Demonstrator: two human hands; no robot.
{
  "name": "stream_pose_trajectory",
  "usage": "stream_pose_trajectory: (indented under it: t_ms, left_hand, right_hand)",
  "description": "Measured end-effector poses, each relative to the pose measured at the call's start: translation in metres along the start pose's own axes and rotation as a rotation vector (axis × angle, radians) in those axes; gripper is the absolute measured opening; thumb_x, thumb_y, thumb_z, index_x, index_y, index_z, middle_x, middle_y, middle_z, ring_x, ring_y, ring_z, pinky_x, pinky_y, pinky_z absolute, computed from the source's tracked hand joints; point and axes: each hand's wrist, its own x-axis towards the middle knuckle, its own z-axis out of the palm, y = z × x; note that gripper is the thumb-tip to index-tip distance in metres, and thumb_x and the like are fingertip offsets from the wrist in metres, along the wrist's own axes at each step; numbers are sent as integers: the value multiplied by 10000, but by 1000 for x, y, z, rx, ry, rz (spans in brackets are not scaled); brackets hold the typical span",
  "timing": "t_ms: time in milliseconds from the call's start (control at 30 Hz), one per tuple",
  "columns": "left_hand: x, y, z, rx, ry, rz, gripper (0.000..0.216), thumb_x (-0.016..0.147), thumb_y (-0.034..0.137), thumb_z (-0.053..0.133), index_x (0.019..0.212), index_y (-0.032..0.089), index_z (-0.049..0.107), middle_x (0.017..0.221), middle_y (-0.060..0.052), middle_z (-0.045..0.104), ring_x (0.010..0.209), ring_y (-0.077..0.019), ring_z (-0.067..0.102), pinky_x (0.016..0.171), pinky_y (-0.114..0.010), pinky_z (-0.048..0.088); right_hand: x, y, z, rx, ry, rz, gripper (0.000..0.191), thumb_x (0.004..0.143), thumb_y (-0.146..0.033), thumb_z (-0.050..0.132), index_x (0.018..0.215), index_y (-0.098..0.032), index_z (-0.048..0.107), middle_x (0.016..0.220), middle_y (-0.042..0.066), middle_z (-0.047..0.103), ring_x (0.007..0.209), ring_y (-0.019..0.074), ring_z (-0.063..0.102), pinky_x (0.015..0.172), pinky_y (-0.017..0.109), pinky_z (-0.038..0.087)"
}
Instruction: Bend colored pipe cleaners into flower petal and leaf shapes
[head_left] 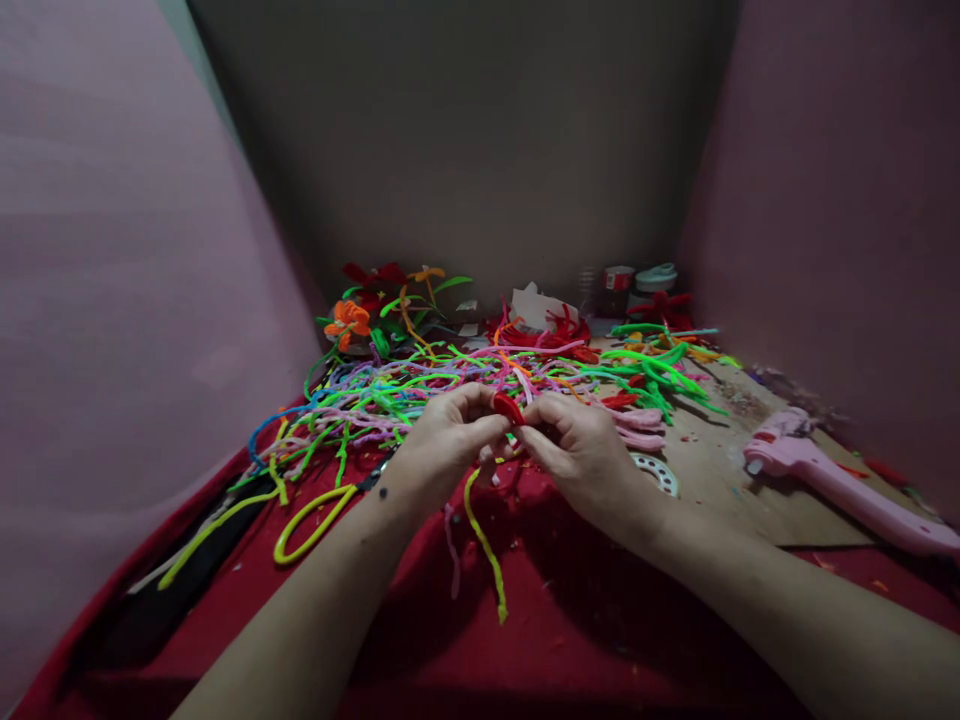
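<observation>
Between my two hands is a small red pipe cleaner piece (508,407), bent into a narrow loop or petal shape. My left hand (469,425) pinches its left end between thumb and fingers. On the other side, my right hand (566,440) grips the right end with thumb and forefinger. Both hands are closed and hover over the near edge of a big heap of coloured pipe cleaners (420,385). Below them a yellow pipe cleaner (486,545) lies on the red cloth (585,640).
A pink glue gun (840,475) rests on a cardboard sheet (720,440) at right, beside a white holed disc (658,473). Yellow-handled scissors or pliers (315,525) lie left. Pipe cleaner flowers (349,322) stand at the back left, and a jar (654,283) stands at the back right.
</observation>
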Motion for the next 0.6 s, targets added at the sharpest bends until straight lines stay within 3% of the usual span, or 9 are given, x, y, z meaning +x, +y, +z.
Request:
stream_pose_trajectory:
  t_ms: [133,300,600]
  left_hand:
    - [1,-2,1,-66,-6,-52,80,610,82,547,671,133,559,562,8,583,442,-87,508,375,-176,386]
    - [1,-4,0,-156,-25,-97,100,581,72,556,661,127,579,585,4,585,502,-91,548,431,-173,403]
    - [5,-6,1,-289,-52,-183,168,530,45,545,670,137,556,530,13,559,458,-91,525,422,-177,386]
  right_hand:
    - [-4,2,3,-272,40,-181,146,822,-128,448,712,-154,541,706,57,554,651,156,498,608,272,374]
    - [-6,3,5,-523,79,-282,222,857,-151,407,691,-143,553,695,78,574,641,173,507,591,285,356]
    - [-8,3,6,-717,113,-408,259,848,-104,373,686,-133,573,660,69,552,609,176,487,548,285,318]
